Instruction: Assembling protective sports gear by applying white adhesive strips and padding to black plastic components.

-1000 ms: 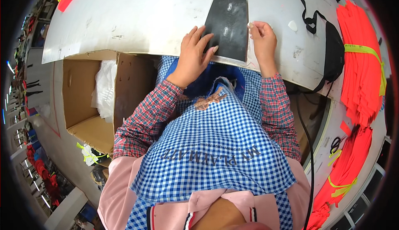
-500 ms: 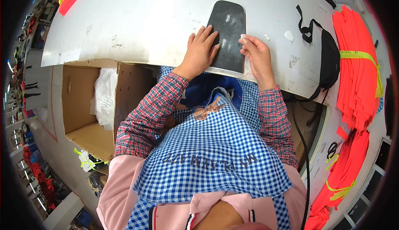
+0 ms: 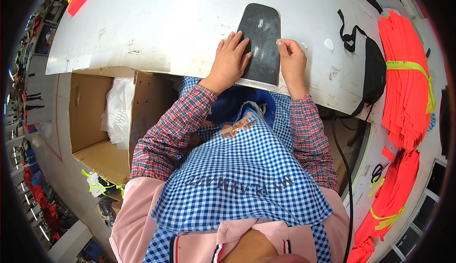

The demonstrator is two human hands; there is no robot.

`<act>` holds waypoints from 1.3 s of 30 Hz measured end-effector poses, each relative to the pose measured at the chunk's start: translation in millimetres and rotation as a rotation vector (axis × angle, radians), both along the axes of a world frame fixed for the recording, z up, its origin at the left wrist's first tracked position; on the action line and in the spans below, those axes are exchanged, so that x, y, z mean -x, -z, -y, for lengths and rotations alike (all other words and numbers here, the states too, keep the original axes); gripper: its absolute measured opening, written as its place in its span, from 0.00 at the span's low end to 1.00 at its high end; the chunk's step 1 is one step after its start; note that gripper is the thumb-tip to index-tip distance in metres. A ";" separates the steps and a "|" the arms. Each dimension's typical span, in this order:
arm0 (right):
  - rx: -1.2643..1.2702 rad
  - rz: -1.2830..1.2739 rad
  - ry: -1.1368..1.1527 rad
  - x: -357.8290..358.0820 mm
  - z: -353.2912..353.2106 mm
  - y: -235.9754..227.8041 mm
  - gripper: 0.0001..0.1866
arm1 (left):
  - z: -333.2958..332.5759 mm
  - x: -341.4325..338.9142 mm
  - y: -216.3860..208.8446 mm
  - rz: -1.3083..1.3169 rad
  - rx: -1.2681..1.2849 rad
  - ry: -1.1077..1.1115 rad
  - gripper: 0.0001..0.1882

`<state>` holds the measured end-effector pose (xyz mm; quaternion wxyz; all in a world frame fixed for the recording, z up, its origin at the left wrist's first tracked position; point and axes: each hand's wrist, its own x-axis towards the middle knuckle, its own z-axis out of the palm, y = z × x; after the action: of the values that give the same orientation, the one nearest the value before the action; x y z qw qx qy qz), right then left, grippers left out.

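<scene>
A dark flat panel, rounded at its far end and marked with whitish smears, lies on the white table near its front edge. My left hand is open, its fingers lying flat across the panel's left edge. Beside the panel's right edge, my right hand has thumb and forefinger pinched together. Whatever is between those fingertips is too small to make out. A small white oval piece lies on the table to the right of that hand.
A black bag with straps lies at the table's right side. Bundles of orange-red fabric tied with yellow bands are beyond it, with scissors nearby. An open cardboard box holding clear plastic stands below the table at left.
My right hand has shifted slightly right and turned, its fingers curling in more. The small white bit at its fingertips no longer shows clearly. My left hand stays on the panel.
</scene>
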<state>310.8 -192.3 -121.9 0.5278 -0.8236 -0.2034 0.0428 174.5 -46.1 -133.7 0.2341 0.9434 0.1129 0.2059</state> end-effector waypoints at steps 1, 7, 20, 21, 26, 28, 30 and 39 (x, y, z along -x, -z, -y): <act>0.009 -0.013 -0.008 -0.5 -0.4 0.1 0.11 | 0.3 0.2 -0.3 -0.001 0.000 0.001 0.23; -0.041 0.011 -0.013 -3.0 -2.3 3.6 0.11 | 0.9 0.2 1.7 0.024 -0.034 -0.012 0.22; -0.191 -0.281 -0.175 2.5 -4.8 -11.0 0.11 | 3.4 1.3 0.3 -0.032 -0.088 -0.046 0.23; -0.158 -0.332 -0.234 1.9 -5.3 -12.4 0.11 | 3.7 1.2 0.6 -0.032 -0.086 -0.047 0.23; -0.053 -0.402 -0.332 1.8 -9.7 -12.1 0.11 | 5.8 0.9 3.9 -0.008 -0.105 -0.062 0.23; 0.101 -0.338 -0.291 3.9 -13.5 -14.9 0.11 | 6.5 0.8 4.6 -0.001 -0.111 -0.063 0.23; 0.171 -0.298 -0.286 4.5 -17.3 -20.9 0.12 | 6.6 0.6 4.7 0.005 -0.118 -0.062 0.23; 0.391 -0.102 -0.255 -3.8 -29.3 -13.0 0.14 | 8.7 -0.5 4.1 0.014 -0.168 -0.081 0.23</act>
<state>314.6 -163.0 -108.9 0.3582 -0.8746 -0.2666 0.1889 175.0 -54.9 -137.8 0.1464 0.9529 0.1319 0.2305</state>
